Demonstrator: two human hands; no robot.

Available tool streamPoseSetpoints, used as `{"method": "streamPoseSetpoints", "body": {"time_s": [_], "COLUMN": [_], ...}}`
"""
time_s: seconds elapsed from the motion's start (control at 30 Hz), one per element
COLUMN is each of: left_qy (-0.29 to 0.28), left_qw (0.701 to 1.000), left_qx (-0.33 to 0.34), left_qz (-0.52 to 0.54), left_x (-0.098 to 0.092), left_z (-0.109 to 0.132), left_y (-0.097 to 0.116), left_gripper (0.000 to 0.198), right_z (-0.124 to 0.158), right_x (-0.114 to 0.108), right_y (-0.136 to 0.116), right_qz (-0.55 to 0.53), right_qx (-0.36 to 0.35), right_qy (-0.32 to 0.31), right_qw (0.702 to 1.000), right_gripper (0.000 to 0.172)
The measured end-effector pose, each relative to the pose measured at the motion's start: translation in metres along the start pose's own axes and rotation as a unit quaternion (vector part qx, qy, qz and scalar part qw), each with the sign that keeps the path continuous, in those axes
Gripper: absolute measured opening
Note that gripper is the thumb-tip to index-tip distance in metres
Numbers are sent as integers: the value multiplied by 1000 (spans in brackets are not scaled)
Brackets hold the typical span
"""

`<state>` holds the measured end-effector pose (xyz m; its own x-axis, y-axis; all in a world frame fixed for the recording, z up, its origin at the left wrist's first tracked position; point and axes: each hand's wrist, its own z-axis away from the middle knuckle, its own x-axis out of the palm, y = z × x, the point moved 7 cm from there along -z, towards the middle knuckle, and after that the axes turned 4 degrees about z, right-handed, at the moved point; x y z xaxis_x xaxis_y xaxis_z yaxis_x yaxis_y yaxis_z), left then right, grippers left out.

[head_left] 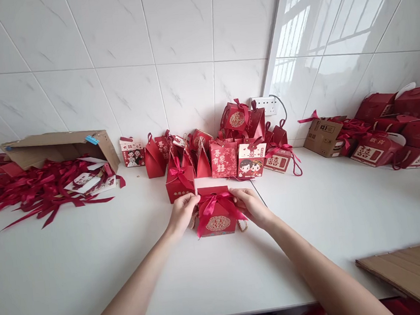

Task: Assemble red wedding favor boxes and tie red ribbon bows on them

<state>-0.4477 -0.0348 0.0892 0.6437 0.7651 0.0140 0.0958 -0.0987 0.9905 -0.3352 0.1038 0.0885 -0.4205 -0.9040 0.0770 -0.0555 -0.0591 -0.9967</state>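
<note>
A red gift box with a round gold emblem stands upright on the white table. A shiny red ribbon bow is tied across its upper front, its tails hanging to both sides. My left hand pinches the box's upper left edge, thumb and fingers closed together. At the upper right edge my right hand is closed on the same box. Twisted cord handles show low at the box's sides. Just behind my left hand stands another red box with a bow and gold lettering.
Several red boxes stand in a cluster against the tiled wall. To the left, a cardboard carton lies beside a heap of red ribbons. More boxes are piled at the right. Flat cardboard juts in at the lower right.
</note>
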Motion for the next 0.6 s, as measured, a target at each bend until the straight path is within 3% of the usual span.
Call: {"method": "streamPoseSetpoints", "body": {"time_s": [0.17,0.37,0.6], "left_qy": [3,8,-5], "left_qw": [1000,999,1000], "left_qx": [-14,-43,-20], "left_qz": [2,-4,-13], "left_x": [-2,-6,-2], "left_z": [1,-1,1], "left_y": [0,-6,2], "left_gripper": [36,45,42], "right_z": [-2,-3,0], "right_x": [-6,-11,-1], "right_y": [-4,-3,4], "right_qz": [-17,1,52], "right_qx": [-9,-13,12], "right_qy": [22,32,-7], "right_qw": [1000,999,999], "right_gripper": [43,50,48]}}
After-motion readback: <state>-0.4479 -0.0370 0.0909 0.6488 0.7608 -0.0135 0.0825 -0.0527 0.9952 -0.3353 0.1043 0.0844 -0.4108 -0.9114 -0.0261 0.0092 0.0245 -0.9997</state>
